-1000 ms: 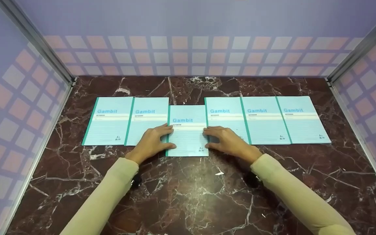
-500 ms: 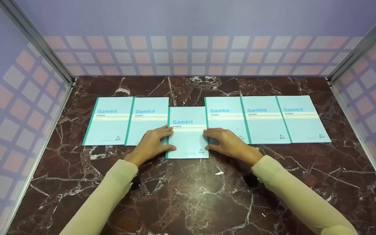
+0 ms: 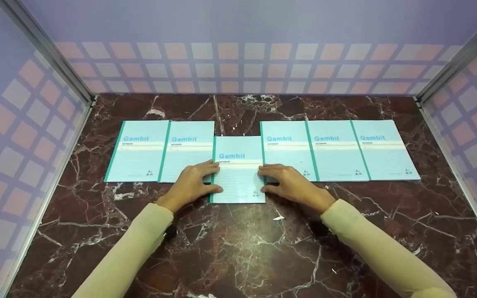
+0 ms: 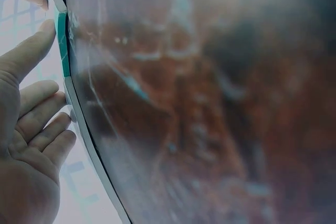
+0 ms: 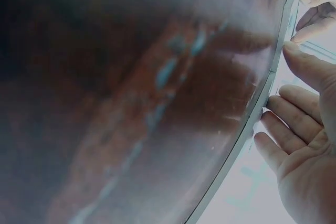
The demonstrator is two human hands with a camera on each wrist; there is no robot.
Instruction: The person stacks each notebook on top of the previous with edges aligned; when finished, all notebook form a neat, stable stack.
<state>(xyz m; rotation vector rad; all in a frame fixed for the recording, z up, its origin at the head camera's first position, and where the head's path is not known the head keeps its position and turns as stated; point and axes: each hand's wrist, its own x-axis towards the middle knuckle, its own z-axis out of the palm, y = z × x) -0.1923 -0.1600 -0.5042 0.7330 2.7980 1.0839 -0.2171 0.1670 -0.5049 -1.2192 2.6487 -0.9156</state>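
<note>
Pale blue notebook (image 3: 238, 174) flat (green spine left), offset nearer than row.

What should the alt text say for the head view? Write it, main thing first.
Two hands, left hand and right hand, rest flat at either side edge of the middle notebook, which sits nearer the person than five matching pale-blue "Gambit" notebooks in a row on a dark marble table.
</note>
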